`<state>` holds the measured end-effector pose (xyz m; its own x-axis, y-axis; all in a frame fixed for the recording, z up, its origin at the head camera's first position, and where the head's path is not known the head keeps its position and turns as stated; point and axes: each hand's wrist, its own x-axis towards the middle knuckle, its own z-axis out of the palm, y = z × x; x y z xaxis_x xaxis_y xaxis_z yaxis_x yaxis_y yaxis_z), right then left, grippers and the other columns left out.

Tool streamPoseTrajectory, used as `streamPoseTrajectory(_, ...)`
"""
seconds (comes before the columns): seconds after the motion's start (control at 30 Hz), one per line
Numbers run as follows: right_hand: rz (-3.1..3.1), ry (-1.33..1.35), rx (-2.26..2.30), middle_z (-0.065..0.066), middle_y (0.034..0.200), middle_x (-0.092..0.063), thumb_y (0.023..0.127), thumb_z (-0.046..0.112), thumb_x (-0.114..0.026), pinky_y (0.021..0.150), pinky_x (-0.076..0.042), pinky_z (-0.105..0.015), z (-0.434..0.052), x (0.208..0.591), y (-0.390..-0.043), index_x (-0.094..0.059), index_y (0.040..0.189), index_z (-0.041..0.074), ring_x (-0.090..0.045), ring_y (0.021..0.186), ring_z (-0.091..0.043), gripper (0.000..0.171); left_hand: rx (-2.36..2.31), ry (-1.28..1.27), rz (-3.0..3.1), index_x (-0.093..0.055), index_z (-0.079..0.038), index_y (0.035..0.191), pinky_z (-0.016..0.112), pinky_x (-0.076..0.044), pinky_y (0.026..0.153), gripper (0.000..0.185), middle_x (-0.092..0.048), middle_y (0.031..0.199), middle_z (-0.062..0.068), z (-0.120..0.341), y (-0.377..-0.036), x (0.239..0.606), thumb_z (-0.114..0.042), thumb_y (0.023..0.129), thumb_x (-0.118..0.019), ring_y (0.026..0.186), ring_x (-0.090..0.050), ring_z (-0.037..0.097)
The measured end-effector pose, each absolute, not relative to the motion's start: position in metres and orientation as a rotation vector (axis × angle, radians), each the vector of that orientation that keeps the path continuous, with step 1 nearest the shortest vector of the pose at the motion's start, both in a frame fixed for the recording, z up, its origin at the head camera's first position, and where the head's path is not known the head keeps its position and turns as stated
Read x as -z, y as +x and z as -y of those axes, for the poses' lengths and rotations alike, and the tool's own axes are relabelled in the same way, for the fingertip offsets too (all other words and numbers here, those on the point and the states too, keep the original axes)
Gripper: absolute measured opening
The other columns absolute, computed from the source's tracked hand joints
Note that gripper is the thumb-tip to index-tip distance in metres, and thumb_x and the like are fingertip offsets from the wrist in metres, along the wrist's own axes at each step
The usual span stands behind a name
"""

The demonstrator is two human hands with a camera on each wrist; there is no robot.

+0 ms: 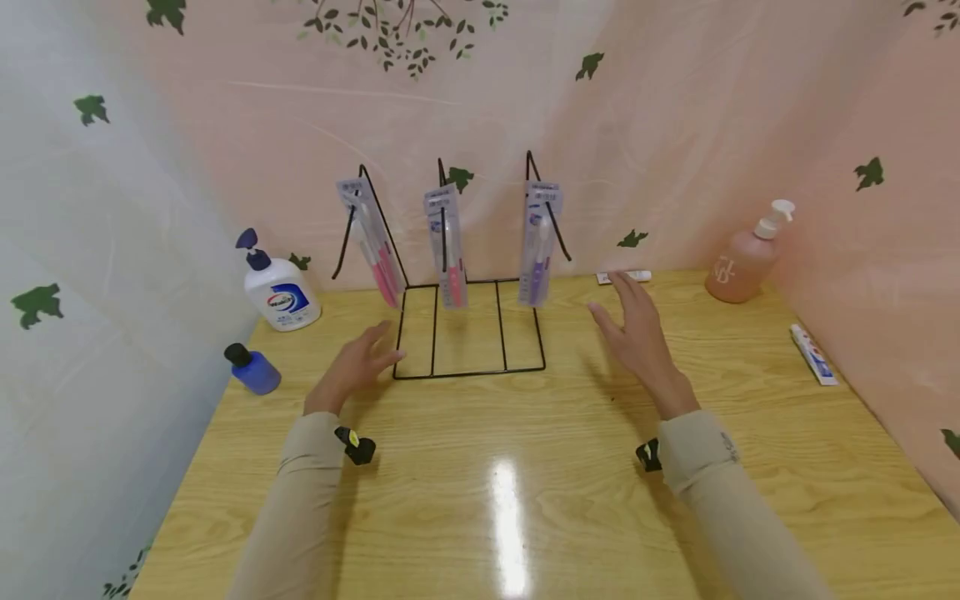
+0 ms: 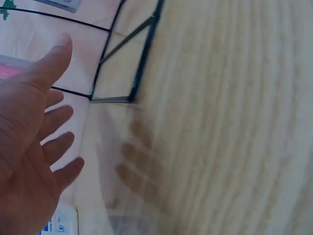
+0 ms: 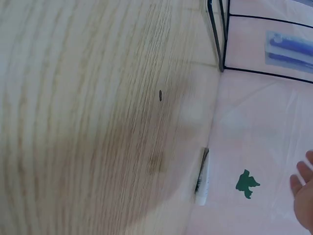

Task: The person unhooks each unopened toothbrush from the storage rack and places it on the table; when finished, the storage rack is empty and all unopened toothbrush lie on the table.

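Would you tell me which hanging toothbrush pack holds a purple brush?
The rightmost pack on the wire rack; the other two hold pink brushes.

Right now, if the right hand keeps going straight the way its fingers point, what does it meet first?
Probably the small tube lying at the back edge of the table, then the wall. The right hand is open and holds nothing. Its height above the table is unclear.

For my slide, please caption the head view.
Open hands hover beside a wire rack holding three toothbrush packs.
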<state>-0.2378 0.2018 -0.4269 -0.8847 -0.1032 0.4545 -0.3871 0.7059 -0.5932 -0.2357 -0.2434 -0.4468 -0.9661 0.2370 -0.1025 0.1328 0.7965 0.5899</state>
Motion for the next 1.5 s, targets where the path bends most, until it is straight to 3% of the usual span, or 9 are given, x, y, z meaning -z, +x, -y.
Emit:
streamPoseTrajectory(0.2, 2.35, 0.476, -1.133, -0.016, 0.143, -0.047, 0.094, 0.027, -0.062, 0.108, -0.033, -0.054, -0.197, 0.428, -0.229, -0.045, 0.143, 0.01, -0.041, 0.134, -0.034, 0.054, -0.938, 0.392, -2.819, -0.028, -0.003, 0.15, 0.052, -0.021, 0.116, 0.072, -0.029, 0.154, 0.018, 0.248, -0.231, 0.461, -0.032, 0.093, -0.062, 0.141, -0.028, 0.04)
streamPoseTrajectory(0.37, 2.198, 0.57, -1.239, -0.015, 0.134, -0.056, 0.089, 0.011, -0.067, 0.103, -0.043, -0.041, -0.181, 0.43, -0.216, -0.054, 0.135, 0.007, -0.051, 0.125, -0.029, 0.049, -0.978, 0.344, -2.789, -0.032, -0.009, 0.15, 0.05, -0.021, 0.117, 0.07, -0.03, 0.155, 0.012, 0.251, -0.224, 0.468, -0.032, 0.092, -0.064, 0.142, -0.028, 0.036)
streamPoseTrajectory(0.5, 2.129, 0.653, -1.324, -0.014, 0.129, -0.06, 0.086, 0.001, -0.068, 0.101, -0.044, -0.027, -0.159, 0.43, -0.207, -0.058, 0.13, 0.005, -0.055, 0.12, -0.026, 0.046, -0.988, 0.357, -2.774, -0.036, -0.012, 0.149, 0.049, -0.021, 0.117, 0.068, -0.032, 0.155, 0.01, 0.253, -0.219, 0.472, -0.031, 0.091, -0.066, 0.142, -0.028, 0.034)
streamPoseTrajectory(0.6, 2.112, 0.713, -1.39, -0.015, 0.128, -0.061, 0.084, -0.004, -0.068, 0.1, -0.045, -0.024, -0.14, 0.425, -0.201, -0.058, 0.129, 0.002, -0.056, 0.119, -0.024, 0.046, -0.995, 0.375, -2.759, -0.038, -0.012, 0.148, 0.051, -0.02, 0.117, 0.066, -0.032, 0.155, 0.011, 0.254, -0.218, 0.474, -0.029, 0.091, -0.066, 0.143, -0.026, 0.035)
streamPoseTrajectory(0.77, 2.11, 0.791, -1.507, -0.021, 0.125, -0.061, 0.083, -0.009, -0.066, 0.098, -0.047, -0.028, -0.102, 0.402, -0.186, -0.057, 0.126, -0.006, -0.058, 0.116, -0.024, 0.043, -0.994, 0.384, -2.746, -0.038, -0.011, 0.148, 0.052, -0.017, 0.117, 0.063, -0.029, 0.156, 0.01, 0.255, -0.22, 0.476, -0.026, 0.092, -0.064, 0.145, -0.021, 0.033)
streamPoseTrajectory(0.97, 2.102, 0.865, -1.603, -0.022, 0.125, -0.06, 0.088, 0.0, -0.065, 0.098, -0.047, -0.045, -0.061, 0.387, -0.181, -0.056, 0.125, -0.007, -0.056, 0.115, -0.031, 0.039, -0.994, 0.368, -2.743, -0.037, -0.014, 0.149, 0.052, -0.017, 0.117, 0.063, -0.028, 0.157, 0.01, 0.254, -0.221, 0.474, -0.028, 0.093, -0.063, 0.145, -0.022, 0.033)
streamPoseTrajectory(1.17, 2.032, 0.934, -1.641, -0.014, 0.126, -0.062, 0.09, 0.011, -0.066, 0.097, -0.049, -0.039, -0.024, 0.41, -0.204, -0.058, 0.128, 0.001, -0.059, 0.113, -0.028, 0.039, -0.989, 0.359, -2.729, -0.036, -0.015, 0.149, 0.053, -0.018, 0.117, 0.064, -0.027, 0.157, 0.013, 0.252, -0.224, 0.476, -0.03, 0.093, -0.063, 0.145, -0.022, 0.034)
streamPoseTrajectory(1.5, 2.156, 0.942, -1.597, -0.01, 0.132, -0.058, 0.094, 0.017, -0.062, 0.1, -0.047, -0.041, 0.033, 0.41, -0.222, -0.054, 0.133, 0.005, -0.055, 0.119, -0.024, 0.042, -0.969, 0.35, -2.744, -0.036, -0.014, 0.149, 0.056, -0.019, 0.116, 0.064, -0.025, 0.155, 0.02, 0.251, -0.226, 0.474, -0.03, 0.093, -0.063, 0.142, -0.024, 0.04)
